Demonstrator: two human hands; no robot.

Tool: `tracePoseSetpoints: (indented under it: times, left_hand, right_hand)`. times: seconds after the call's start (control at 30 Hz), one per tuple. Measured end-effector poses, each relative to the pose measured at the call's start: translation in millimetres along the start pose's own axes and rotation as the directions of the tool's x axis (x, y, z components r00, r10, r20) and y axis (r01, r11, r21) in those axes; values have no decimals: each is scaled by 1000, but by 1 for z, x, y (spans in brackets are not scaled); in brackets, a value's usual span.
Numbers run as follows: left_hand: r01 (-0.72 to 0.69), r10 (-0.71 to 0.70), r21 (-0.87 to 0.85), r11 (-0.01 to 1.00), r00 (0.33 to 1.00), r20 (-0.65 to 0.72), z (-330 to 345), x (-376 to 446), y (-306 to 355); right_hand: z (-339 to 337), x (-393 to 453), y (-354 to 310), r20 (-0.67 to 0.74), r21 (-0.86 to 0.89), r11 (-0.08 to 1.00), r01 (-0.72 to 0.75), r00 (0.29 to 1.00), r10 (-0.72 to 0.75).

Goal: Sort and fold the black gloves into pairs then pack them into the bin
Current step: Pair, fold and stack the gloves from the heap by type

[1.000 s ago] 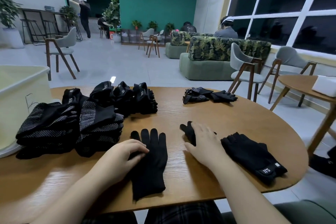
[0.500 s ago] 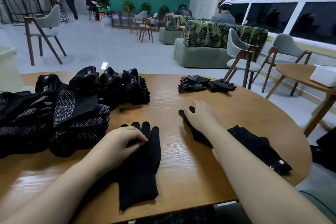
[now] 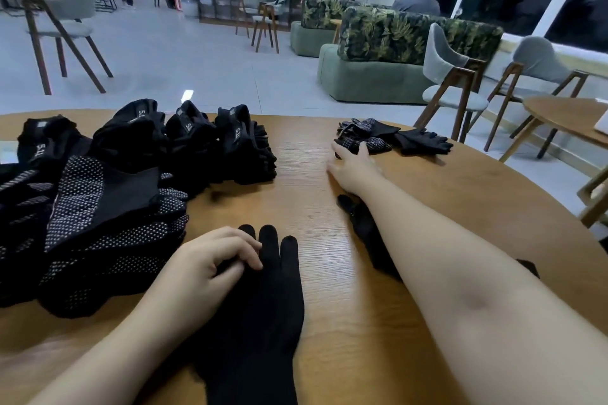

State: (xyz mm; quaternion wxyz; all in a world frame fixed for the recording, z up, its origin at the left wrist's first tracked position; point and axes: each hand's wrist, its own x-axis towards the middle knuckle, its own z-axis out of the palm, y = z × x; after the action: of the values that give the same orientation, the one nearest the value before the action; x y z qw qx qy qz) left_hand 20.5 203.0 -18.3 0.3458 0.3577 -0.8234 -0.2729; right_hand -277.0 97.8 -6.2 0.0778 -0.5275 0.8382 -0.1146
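Observation:
A plain black glove (image 3: 260, 316) lies flat near the front of the round wooden table (image 3: 306, 194), fingers pointing away. My left hand (image 3: 210, 268) rests on its left side with loosely bent fingers. My right hand (image 3: 353, 168) stretches far across the table, fingers straight, its tips touching a small heap of dotted gloves (image 3: 365, 138). Another black glove (image 3: 368, 233) lies mostly hidden under my right forearm. The bin is out of view.
Stacks of dotted black gloves (image 3: 108, 233) and folded labelled gloves (image 3: 210, 141) fill the table's left side. A further plain black glove (image 3: 422, 141) lies beside the far heap. Chairs (image 3: 450, 82) and a second table (image 3: 566, 118) stand to the right.
My right hand left the glove near the middle and reached forward to the far heap. My left hand stayed on the flat glove. The view tilted down and right, dropping the bin from sight.

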Motion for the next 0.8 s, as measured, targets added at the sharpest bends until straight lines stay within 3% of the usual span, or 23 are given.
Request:
tracePoseSetpoints:
  times: [0.23, 0.47, 0.63, 0.73, 0.8]
  left_hand:
    - [-23, 23, 7, 1000, 1000, -7, 3, 0, -3]
    - [-41, 41, 2, 999, 999, 10, 2, -1, 1]
    - [-52, 51, 28, 998, 998, 30, 1, -4, 4]
    - [-66, 64, 41, 997, 997, 40, 1, -6, 5]
    - [-65, 64, 45, 997, 997, 35, 1, -6, 4]
  right_hand:
    - [-1, 16, -4, 40, -44, 997, -70, 997, 72]
    - [4, -17, 11, -77, 127, 970, 205, 977, -197]
    - [-6, -52, 24, -172, 213, 939, 272, 956, -238]
    - [-14, -63, 23, -153, 193, 942, 274, 957, -247]
    - [-15, -66, 18, -106, 72, 958, 278, 957, -269]
